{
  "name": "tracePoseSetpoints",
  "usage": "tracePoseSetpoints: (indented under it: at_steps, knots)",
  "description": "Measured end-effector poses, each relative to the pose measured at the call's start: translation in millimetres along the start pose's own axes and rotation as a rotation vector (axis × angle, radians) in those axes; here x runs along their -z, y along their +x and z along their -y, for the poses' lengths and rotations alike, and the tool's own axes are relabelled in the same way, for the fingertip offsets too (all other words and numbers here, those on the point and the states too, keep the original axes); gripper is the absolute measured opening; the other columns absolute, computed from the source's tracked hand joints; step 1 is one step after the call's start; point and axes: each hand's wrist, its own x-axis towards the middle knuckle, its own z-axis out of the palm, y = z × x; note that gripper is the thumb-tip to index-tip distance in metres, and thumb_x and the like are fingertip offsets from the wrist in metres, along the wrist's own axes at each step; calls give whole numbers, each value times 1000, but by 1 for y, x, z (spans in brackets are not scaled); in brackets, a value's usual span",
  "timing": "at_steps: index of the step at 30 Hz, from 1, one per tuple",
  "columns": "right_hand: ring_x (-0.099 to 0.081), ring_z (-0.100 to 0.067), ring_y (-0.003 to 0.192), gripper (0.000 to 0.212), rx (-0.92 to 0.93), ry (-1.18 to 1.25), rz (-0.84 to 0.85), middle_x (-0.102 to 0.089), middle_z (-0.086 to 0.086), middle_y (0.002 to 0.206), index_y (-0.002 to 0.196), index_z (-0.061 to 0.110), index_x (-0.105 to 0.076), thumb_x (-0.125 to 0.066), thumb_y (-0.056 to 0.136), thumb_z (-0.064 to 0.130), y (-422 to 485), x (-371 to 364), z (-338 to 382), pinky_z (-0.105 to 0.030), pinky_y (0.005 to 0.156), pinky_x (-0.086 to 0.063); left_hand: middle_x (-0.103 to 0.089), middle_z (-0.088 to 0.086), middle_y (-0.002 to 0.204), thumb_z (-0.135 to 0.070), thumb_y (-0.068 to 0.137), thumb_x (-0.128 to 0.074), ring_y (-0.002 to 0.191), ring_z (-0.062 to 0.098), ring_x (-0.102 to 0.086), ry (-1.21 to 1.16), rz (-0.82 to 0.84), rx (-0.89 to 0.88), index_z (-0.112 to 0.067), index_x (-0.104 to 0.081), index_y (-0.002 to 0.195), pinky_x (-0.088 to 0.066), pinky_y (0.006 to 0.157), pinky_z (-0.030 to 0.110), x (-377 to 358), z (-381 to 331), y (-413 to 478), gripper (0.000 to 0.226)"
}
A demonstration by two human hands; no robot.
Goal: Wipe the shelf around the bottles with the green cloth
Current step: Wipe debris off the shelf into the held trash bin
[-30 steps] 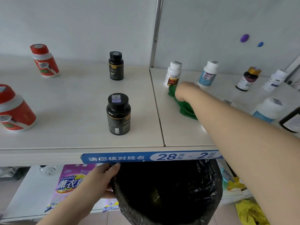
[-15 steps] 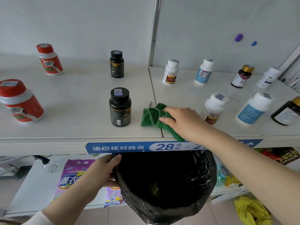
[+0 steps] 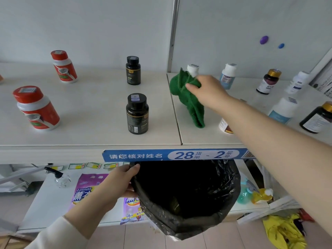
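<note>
Green cloth (image 3: 187, 102), nubby, seemingly terry, bunched in right hand (image 3: 210, 92) pinch; left hand (image 3: 116, 184) grips crinkly black bag (image 3: 161, 219) rim.

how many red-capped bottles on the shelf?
2: back red-capped bottle, front red-capped bottle nearer the camera, both far left. An orange sliver at frame left may be a third.

A single wide-angle camera, worn on the head, looks forward and down at the shelf (image 3: 93, 108) from close in front, within arm's reach. The blue label strip (image 3: 172, 155) on the shelf's front edge lies just below mid-frame. Above the strip are the shelf top and the back wall (image 3: 89, 24). Below the strip the view drops steeply into a black bin bag (image 3: 188, 194) and onto the floor (image 3: 143, 239).
</note>
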Motion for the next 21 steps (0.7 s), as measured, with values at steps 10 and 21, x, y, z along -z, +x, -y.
tracePoseSetpoints:
  at_steps: [10, 21]
  knots:
    - [-55, -17, 106, 40, 87, 130, 282, -60, -2, 122, 130, 16, -47, -43, 94, 34, -63, -44, -8, -23, 82, -38, -65, 13, 98, -27, 95, -45, 79, 27, -68, -9, 19, 3, -5, -58, 106, -58, 75, 42, 0, 4, -2, 28]
    - [-68, -4, 84, 14, -213, 757, 321, -72, 6, 94, 90, 25, -64, -50, 90, 29, -113, -7, -27, -20, 78, -54, -66, 13, 99, -25, 94, -46, 76, 25, -68, -14, -4, 10, -5, -57, 108, -60, 62, 34, 3, 4, -1, 27]
